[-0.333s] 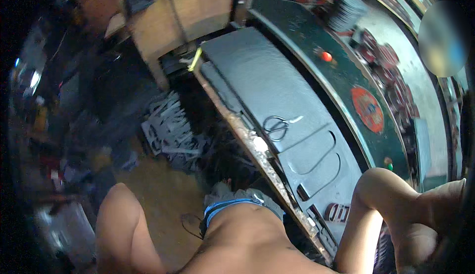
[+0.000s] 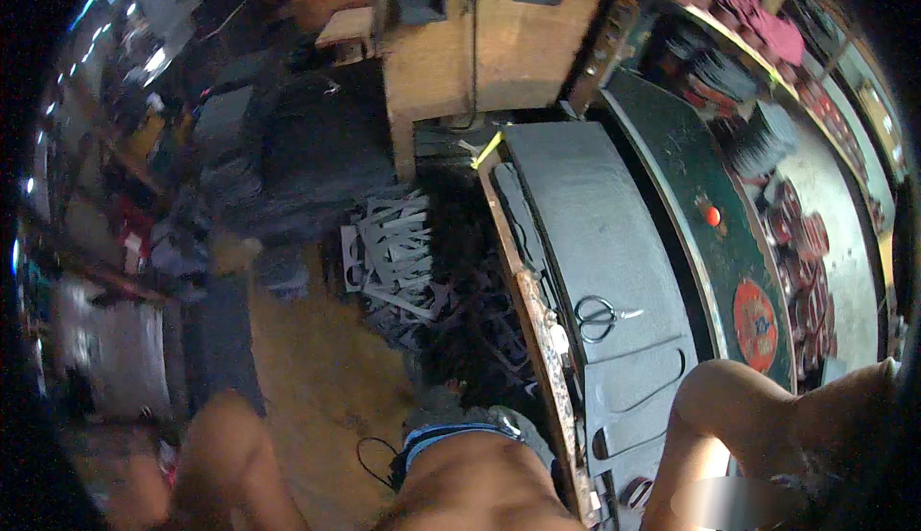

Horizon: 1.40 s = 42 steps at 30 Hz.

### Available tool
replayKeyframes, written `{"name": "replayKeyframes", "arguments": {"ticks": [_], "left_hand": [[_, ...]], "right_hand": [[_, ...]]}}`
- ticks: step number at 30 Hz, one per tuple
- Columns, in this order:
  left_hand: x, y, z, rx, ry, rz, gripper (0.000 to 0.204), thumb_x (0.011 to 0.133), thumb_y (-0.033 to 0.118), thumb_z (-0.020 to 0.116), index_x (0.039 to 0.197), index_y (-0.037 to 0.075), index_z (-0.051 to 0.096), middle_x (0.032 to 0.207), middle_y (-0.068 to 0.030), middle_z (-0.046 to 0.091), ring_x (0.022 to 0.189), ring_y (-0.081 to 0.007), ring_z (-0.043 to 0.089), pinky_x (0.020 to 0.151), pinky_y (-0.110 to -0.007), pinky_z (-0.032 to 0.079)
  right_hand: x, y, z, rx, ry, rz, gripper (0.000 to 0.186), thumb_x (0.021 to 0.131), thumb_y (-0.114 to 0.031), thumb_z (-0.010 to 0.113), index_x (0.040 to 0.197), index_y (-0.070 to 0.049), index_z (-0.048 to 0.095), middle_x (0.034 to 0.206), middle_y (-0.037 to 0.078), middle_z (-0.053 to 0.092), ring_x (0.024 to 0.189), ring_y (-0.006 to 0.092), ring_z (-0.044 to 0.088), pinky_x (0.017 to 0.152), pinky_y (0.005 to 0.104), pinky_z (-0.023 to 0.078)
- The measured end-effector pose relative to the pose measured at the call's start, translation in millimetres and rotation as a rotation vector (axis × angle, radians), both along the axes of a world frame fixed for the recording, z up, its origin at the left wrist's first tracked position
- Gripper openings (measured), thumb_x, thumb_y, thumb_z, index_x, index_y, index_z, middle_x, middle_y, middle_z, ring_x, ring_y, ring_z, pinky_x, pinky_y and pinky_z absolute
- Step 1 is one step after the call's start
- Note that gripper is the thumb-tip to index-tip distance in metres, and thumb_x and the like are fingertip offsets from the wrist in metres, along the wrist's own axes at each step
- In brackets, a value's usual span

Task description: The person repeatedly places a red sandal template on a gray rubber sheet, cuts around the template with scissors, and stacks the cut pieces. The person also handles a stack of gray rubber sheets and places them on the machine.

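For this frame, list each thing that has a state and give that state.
Scissors: lying flat on the grey sheet, handles toward the person, untouched.
Grey sheet: spread over the bench, curved slots cut near its front.
Red button: on the green panel, no hand on it.
Scrap strips: heaped on the floor.
Left hand: out of view.
Right hand: out of view.

Right arm (image 2: pixel 758 425) bent, left arm (image 2: pixel 225 464) lowered, hands seemingly hidden

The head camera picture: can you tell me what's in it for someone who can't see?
A person looks down at a long grey work surface where a pair of scissors lies, with their bent right arm beside it and both hands out of view. Grey cut scraps are heaped on the floor to the left, and a red button sits on the dark green machine.
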<state>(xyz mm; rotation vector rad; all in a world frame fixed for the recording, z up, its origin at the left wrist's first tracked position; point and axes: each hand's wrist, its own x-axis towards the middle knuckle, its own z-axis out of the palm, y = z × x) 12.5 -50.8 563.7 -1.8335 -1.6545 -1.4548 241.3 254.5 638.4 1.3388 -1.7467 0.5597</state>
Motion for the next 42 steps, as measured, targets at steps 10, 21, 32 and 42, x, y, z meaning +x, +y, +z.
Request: {"name": "replayKeyframes", "arguments": {"ticks": [10,21,32,42], "left_hand": [[-12,-98,-13,-0.19,-0.027,0.696,0.027,0.099,0.008,0.058,0.125,0.008,0.063,0.125,-0.0039,0.063,0.104,-0.0174,0.064,0.09,-0.035,0.051],[-115,-109,-15,-0.291,-0.009,0.851,0.026,0.098,0.007,0.058,0.124,0.007,0.063,0.122,-0.0045,0.064,0.102,-0.0176,0.064,0.089,-0.035,0.052],[-130,-104,-14,-0.314,-0.048,0.87,0.026,0.098,0.006,0.058,0.123,0.007,0.063,0.12,-0.005,0.064,0.1,-0.0178,0.064,0.088,-0.035,0.052],[-111,-112,-14,-0.271,-0.053,0.881,0.025,0.098,0.005,0.058,0.122,0.006,0.063,0.118,-0.0055,0.065,0.098,-0.018,0.064,0.088,-0.035,0.053]], "right_hand": [[-40,-15,8,0.007,-0.037,0.173,0.03,0.096,-0.032,0.064,0.102,-0.003,0.064,0.094,0.012,0.061,0.086,0.0256,0.058,0.072,0.0408,0.049],[-72,-36,6,-0.05,-0.075,0.182,0.029,0.096,-0.032,0.063,0.099,-0.003,0.064,0.092,0.011,0.062,0.084,0.0249,0.058,0.07,0.0401,0.049],[-99,-55,-30,-0.208,-0.292,0.217,0.028,0.096,-0.031,0.063,0.095,-0.003,0.065,0.09,0.01,0.062,0.082,0.0242,0.058,0.069,0.0394,0.049],[-105,-60,-35,-0.245,-0.367,0.224,0.027,0.096,-0.03,0.063,0.092,-0.004,0.065,0.088,0.009,0.062,0.081,0.0236,0.058,0.068,0.0387,0.049]]}}
